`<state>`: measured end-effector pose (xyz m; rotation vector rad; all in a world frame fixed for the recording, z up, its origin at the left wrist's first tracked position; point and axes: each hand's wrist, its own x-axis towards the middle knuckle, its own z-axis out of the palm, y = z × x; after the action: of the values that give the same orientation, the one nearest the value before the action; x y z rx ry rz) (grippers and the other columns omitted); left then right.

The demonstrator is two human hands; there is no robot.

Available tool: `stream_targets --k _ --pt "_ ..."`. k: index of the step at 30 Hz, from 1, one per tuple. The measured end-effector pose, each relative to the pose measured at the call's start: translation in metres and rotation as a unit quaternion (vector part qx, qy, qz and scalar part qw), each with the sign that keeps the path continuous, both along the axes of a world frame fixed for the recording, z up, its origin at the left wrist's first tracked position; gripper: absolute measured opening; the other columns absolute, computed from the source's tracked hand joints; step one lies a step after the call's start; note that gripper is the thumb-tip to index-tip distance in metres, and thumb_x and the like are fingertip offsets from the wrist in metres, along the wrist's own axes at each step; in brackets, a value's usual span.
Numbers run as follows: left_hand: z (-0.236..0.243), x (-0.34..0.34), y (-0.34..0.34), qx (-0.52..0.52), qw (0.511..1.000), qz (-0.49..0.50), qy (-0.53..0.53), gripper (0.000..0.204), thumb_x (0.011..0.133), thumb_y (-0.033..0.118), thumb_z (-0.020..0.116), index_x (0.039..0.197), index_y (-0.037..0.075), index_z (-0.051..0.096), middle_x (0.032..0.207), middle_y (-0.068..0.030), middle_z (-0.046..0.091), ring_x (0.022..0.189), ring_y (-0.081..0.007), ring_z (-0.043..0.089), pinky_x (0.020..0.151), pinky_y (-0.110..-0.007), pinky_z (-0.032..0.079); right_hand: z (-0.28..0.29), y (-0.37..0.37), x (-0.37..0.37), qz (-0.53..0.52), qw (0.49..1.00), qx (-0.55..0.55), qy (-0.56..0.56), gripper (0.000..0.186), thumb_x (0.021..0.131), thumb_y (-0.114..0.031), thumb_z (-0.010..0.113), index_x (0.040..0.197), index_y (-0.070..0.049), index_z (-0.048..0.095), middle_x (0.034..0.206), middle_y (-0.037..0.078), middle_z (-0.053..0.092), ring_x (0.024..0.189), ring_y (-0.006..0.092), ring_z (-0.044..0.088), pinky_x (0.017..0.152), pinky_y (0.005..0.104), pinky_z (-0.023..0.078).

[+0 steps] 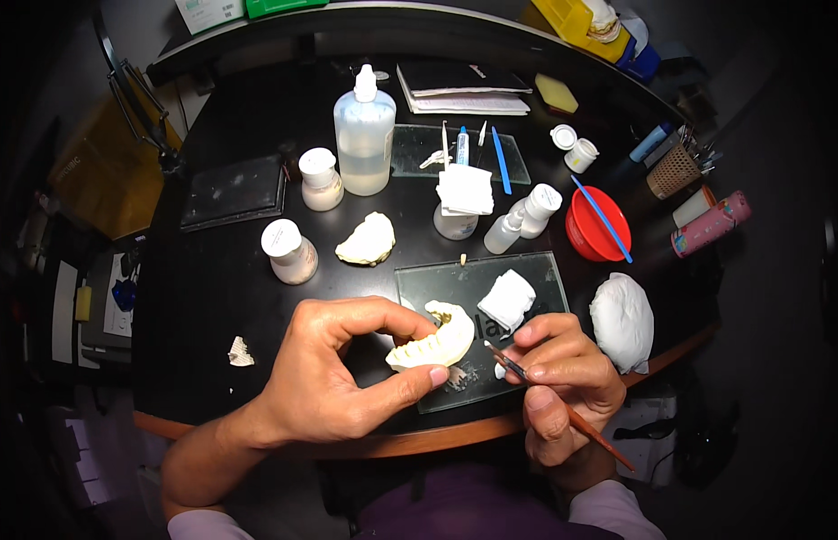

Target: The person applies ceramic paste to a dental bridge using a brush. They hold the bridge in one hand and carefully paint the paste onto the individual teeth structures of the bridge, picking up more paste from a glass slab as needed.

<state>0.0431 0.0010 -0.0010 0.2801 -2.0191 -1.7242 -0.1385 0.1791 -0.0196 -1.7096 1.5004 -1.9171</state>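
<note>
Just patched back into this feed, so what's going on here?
The person's left hand holds a cream dental cast. The right hand holds a thin brush-like tool, its tip pointing toward the cast, seemingly not touching it. A white folded pad lies on the glass plate.

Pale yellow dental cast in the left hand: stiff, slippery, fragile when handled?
Likely stiff: the dental cast shows no visible bend, pinched by the left hand. Probably not very slippery, as its surface looks mostly matte. Perhaps fragile: its narrow, ridged arch could chip if knocked.
</note>
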Motion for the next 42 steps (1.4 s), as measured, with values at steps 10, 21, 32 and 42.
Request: stream_targets --k 10,21,32,42 --pt "-0.006 -0.003 0.0 -0.036 0.999 0.016 0.038 0.025 0.086 0.01 0.087 0.105 -0.004 0.078 0.094 -0.0159 0.078 0.087 -0.0198 0.076 0.08 -0.031 0.057 -0.005 -0.025 0.01 0.015 0.997 -0.071 -0.017 0.022 0.084 0.01 0.07 0.105 0.003 0.067 0.097 0.017 0.07 0.113 0.0375 0.07 0.092 0.0439 0.067" --pt "-0.001 0.0 -0.004 -0.062 0.997 -0.021 0.029 0.029 0.084 0.001 0.086 0.108 -0.009 0.075 0.102 -0.0195 0.076 0.094 -0.02 0.072 0.087 -0.031 0.054 0.002 -0.021 0.007 -0.015 0.993 -0.057 0.103 0.031 0.079 0.011 0.076 0.107 -0.002 0.07 0.096 0.013 0.07 0.11 0.0347 0.072 0.087 0.0392 0.069" --pt "0.0 -0.001 -0.004 -0.07 0.997 -0.021 0.028 0.028 0.083 0.002 0.086 0.108 -0.008 0.075 0.102 -0.0189 0.077 0.094 -0.0208 0.072 0.087 -0.032 0.055 0.0 -0.02 0.008 -0.022 0.992 -0.052 0.111 0.031 0.079 0.009 0.077 0.106 -0.002 0.07 0.097 0.014 0.071 0.109 0.035 0.072 0.085 0.0395 0.069" --pt "0.0 -0.001 -0.006 -0.084 0.996 -0.022 0.033 0.028 0.083 0.001 0.086 0.107 -0.007 0.076 0.102 -0.0183 0.077 0.093 -0.0206 0.072 0.087 -0.032 0.054 -0.002 -0.017 0.009 -0.022 0.994 -0.05 0.095 0.029 0.079 0.007 0.079 0.105 -0.004 0.07 0.098 0.013 0.072 0.108 0.0347 0.073 0.087 0.0409 0.066"
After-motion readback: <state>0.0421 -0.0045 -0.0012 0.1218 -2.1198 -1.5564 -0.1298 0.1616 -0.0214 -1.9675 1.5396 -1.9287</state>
